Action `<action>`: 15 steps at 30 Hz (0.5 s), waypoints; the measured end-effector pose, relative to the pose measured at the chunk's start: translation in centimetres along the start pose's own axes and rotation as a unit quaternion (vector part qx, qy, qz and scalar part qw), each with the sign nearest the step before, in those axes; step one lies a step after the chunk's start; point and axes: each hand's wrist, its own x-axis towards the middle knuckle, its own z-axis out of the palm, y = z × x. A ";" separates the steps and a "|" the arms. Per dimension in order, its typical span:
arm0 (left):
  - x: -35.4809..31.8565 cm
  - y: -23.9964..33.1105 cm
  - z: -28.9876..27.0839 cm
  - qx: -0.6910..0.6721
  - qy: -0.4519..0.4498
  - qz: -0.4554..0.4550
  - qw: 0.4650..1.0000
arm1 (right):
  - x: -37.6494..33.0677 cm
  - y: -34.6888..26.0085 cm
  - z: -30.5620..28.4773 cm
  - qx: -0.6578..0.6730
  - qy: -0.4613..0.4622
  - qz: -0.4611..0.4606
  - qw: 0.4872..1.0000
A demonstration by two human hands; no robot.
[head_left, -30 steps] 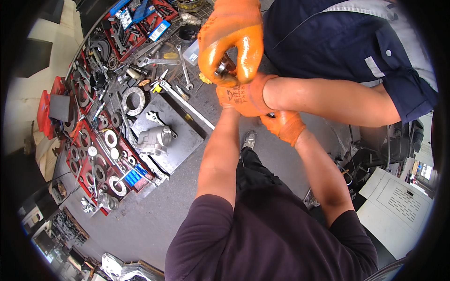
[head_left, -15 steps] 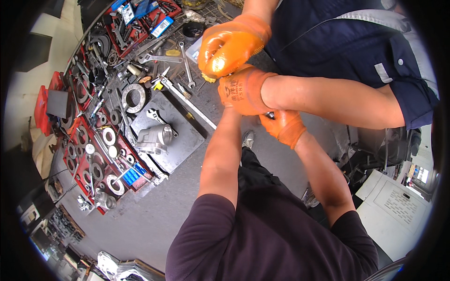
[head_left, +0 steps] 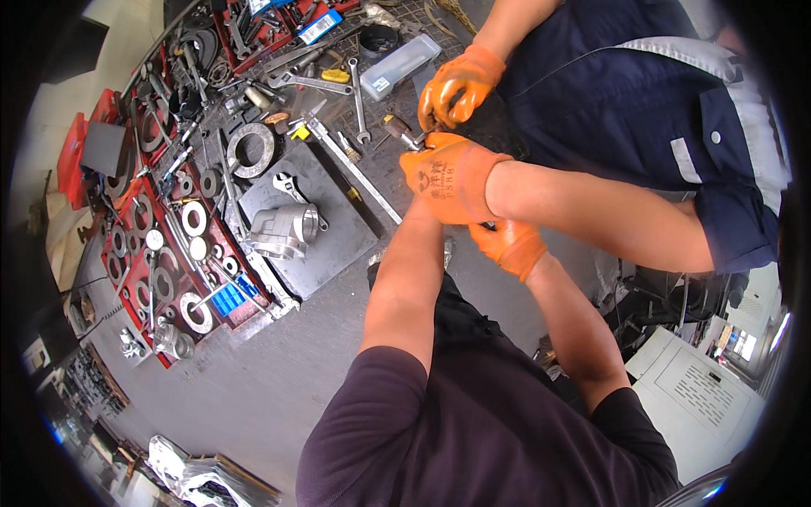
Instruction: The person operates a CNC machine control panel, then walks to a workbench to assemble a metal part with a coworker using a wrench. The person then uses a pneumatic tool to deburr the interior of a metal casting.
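My right hand (head_left: 511,248), in an orange glove, is closed round a dark metal piece (head_left: 487,226), of which only a small end shows. My left forearm (head_left: 404,279) reaches up to the same spot, but the hand is hidden beneath a co-worker's gloved hand (head_left: 452,179). Beyond that glove sticks out a tool end with a brown-yellow handle and silver collar (head_left: 401,131); who grips it cannot be made out. The co-worker's other gloved hand (head_left: 460,87) is just above, fingers curled near the collar.
Left of my arm, a machined metal housing (head_left: 285,231) and an adjustable wrench (head_left: 293,193) lie on a steel plate (head_left: 338,253). Spanners (head_left: 358,101), a caliper (head_left: 355,173), a clear plastic box (head_left: 401,68) and red trays of rings (head_left: 173,279) cover the bench. A pale cabinet (head_left: 701,389) stands right.
The co-worker's upper hand has lifted up and right, uncovering the handle and silver collar. My view has shifted slightly; my right hand keeps its closed grip.
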 end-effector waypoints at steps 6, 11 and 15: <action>1.0 -0.2 0.4 -0.004 0.006 -0.005 1.000 | -0.5 0.1 -0.5 0.023 -0.014 0.037 0.999; 2.1 -0.4 0.5 0.000 0.008 -0.005 1.000 | -0.5 1.4 0.0 -0.017 0.079 -0.081 0.993; 2.5 -0.4 0.6 0.001 0.009 -0.002 1.000 | -0.9 1.4 -0.7 0.018 0.021 0.020 0.999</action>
